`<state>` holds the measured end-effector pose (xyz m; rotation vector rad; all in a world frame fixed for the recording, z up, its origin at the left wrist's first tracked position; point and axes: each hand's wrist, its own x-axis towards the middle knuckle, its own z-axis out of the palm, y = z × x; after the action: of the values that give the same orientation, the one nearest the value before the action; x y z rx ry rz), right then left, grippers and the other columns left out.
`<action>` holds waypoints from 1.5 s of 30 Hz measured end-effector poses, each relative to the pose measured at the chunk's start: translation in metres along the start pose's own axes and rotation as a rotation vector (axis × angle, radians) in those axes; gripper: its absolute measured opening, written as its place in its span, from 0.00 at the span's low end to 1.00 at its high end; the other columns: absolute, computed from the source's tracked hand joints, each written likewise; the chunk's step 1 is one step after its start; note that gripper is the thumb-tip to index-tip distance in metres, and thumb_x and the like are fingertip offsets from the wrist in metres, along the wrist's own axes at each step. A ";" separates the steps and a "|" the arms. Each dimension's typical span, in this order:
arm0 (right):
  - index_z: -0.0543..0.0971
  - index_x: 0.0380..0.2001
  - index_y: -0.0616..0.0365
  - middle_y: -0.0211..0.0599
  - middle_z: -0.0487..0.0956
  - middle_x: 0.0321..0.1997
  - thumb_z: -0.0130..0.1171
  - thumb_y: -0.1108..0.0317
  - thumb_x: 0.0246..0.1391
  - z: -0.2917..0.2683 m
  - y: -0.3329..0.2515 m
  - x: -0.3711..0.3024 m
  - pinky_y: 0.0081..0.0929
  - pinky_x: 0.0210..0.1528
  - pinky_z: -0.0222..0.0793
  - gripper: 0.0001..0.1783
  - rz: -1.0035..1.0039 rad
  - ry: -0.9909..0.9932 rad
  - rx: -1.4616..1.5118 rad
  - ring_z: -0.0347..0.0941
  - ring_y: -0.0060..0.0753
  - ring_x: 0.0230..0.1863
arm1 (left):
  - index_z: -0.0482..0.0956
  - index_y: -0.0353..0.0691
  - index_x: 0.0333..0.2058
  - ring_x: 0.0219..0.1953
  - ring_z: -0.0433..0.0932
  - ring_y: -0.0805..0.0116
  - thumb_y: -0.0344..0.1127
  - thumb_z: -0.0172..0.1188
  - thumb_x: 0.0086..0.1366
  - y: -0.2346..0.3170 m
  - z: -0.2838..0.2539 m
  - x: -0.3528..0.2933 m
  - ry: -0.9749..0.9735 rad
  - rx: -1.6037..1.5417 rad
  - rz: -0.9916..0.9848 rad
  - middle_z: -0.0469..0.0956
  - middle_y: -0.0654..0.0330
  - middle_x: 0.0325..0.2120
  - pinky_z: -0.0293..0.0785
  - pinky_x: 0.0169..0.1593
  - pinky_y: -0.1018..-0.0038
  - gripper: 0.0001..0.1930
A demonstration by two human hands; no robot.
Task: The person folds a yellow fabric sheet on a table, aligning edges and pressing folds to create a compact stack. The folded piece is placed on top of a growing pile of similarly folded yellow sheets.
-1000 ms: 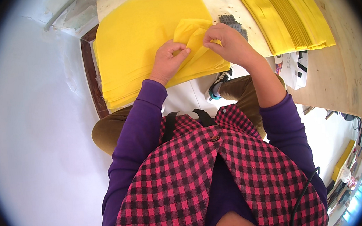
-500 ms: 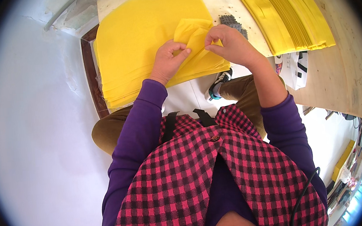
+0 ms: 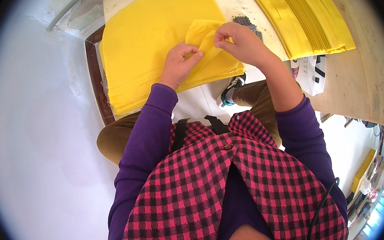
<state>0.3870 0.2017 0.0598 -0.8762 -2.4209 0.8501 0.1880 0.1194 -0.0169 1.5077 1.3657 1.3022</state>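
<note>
A stack of flat yellow fabric sheets (image 3: 149, 37) lies on the table in front of me. At its right side, a corner of the top yellow fabric (image 3: 203, 28) is lifted and folded over in creases. My left hand (image 3: 178, 64) is closed on this fold, thumb and fingers pinching its near edge. Just to the right, my right hand (image 3: 244, 46) has its thumb and fingertips pinched together at the fabric's right edge. Its fingers partly cover the edge there.
A pile of folded yellow fabric (image 3: 298, 14) stands at the far right of the wooden tabletop (image 3: 232, 1). Beyond my right hand is a dark grey textured block (image 3: 246, 23). Below the table's edge hangs a white bag (image 3: 312, 75). A white wall (image 3: 44, 131) bounds the left.
My right hand has shifted slightly left and up, its fingertips closing together at the fabric's edge. My left hand stays where it was, holding the fold.
</note>
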 end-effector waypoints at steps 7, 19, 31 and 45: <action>0.77 0.29 0.63 0.44 0.78 0.31 0.60 0.68 0.52 0.002 0.000 0.003 0.37 0.41 0.69 0.08 0.020 0.020 -0.003 0.74 0.47 0.38 | 0.81 0.35 0.30 0.33 0.73 0.67 0.37 0.68 0.57 0.004 -0.002 -0.001 -0.024 0.034 -0.023 0.74 0.59 0.28 0.69 0.41 0.74 0.11; 0.78 0.35 0.61 0.39 0.78 0.37 0.63 0.66 0.51 0.002 0.005 -0.007 0.33 0.44 0.70 0.10 0.069 0.143 -0.011 0.73 0.40 0.41 | 0.81 0.35 0.31 0.32 0.68 0.76 0.33 0.65 0.60 0.005 0.001 -0.001 -0.018 -0.089 -0.029 0.72 0.65 0.29 0.63 0.39 0.80 0.07; 0.80 0.36 0.52 0.33 0.77 0.34 0.67 0.64 0.45 0.025 -0.016 -0.027 0.36 0.44 0.69 0.14 -0.260 0.174 -0.351 0.72 0.40 0.40 | 0.81 0.35 0.30 0.31 0.74 0.69 0.32 0.64 0.57 0.002 -0.001 -0.002 0.016 0.037 -0.060 0.76 0.59 0.28 0.68 0.36 0.75 0.06; 0.79 0.39 0.56 0.41 0.79 0.43 0.70 0.58 0.44 0.014 -0.026 -0.049 0.40 0.49 0.69 0.20 0.346 0.012 -0.331 0.74 0.45 0.46 | 0.81 0.35 0.29 0.33 0.75 0.68 0.32 0.65 0.57 0.002 -0.002 -0.002 0.023 0.029 -0.086 0.77 0.59 0.29 0.68 0.38 0.76 0.06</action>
<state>0.4028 0.1468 0.0587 -1.4506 -2.4776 0.5566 0.1872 0.1170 -0.0148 1.4405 1.4535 1.2546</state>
